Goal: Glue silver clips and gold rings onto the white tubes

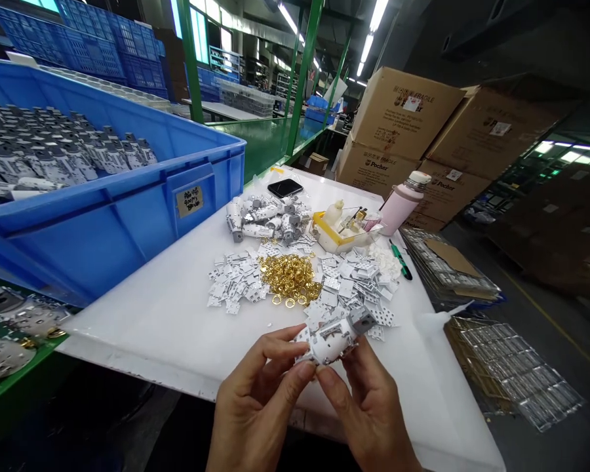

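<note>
Near the front edge of the white table, a white cylindrical part (330, 342) with a grey block at its right end is held between both hands. My left hand (265, 387) grips its left end with thumb and fingers. The right end is pinched by my right hand (368, 400), whose fingers are partly hidden behind the part. Beyond the hands lie a pile of gold rings (291, 275), small white plates to its left (238, 278) and more white plates to its right (354, 278). Several similar cylindrical parts (268, 219) lie heaped farther back.
A blue crate (177, 196) filled with cylindrical parts stands at left. Toward the back are a phone (285, 188), a yellow-edged tray (327, 231) and a pink bottle (400, 208). A green-handled tool (400, 260) and a white nozzle bottle (435, 321) lie at right.
</note>
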Action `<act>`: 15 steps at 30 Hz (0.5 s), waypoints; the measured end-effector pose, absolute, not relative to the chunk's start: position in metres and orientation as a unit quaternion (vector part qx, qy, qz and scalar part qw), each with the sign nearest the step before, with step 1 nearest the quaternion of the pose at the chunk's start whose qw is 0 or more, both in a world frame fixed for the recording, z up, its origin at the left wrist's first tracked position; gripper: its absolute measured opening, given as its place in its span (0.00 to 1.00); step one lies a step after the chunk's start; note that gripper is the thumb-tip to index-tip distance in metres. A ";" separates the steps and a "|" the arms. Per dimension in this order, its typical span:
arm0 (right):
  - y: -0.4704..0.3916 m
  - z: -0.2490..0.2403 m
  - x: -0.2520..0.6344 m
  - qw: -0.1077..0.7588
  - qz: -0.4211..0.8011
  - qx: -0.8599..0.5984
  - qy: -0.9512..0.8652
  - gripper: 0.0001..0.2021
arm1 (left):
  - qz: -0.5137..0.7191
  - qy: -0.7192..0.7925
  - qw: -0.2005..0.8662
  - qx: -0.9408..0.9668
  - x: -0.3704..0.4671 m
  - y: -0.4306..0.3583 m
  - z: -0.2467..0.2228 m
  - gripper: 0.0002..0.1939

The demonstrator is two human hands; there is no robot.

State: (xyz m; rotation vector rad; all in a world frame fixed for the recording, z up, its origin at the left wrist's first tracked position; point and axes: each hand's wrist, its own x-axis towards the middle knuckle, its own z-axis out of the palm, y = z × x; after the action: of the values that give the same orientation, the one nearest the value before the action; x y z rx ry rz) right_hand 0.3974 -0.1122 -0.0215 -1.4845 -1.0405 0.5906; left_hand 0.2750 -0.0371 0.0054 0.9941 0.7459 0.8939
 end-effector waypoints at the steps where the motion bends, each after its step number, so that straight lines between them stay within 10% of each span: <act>1: -0.113 -0.021 0.397 0.579 0.246 -0.639 -0.443 0.21 | 0.397 0.339 0.727 0.447 0.275 -0.037 0.005 0.03; 15: -0.116 -0.035 0.394 0.567 0.180 -0.662 -0.456 0.19 | 0.435 0.344 0.714 0.427 0.277 -0.044 0.002 0.02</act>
State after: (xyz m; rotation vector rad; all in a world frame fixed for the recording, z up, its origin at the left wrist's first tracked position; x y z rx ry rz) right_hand 0.3938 -0.1165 -0.0352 -1.5566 -1.0725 0.4220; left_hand 0.2772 -0.0438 0.0020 0.9456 0.7630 0.9626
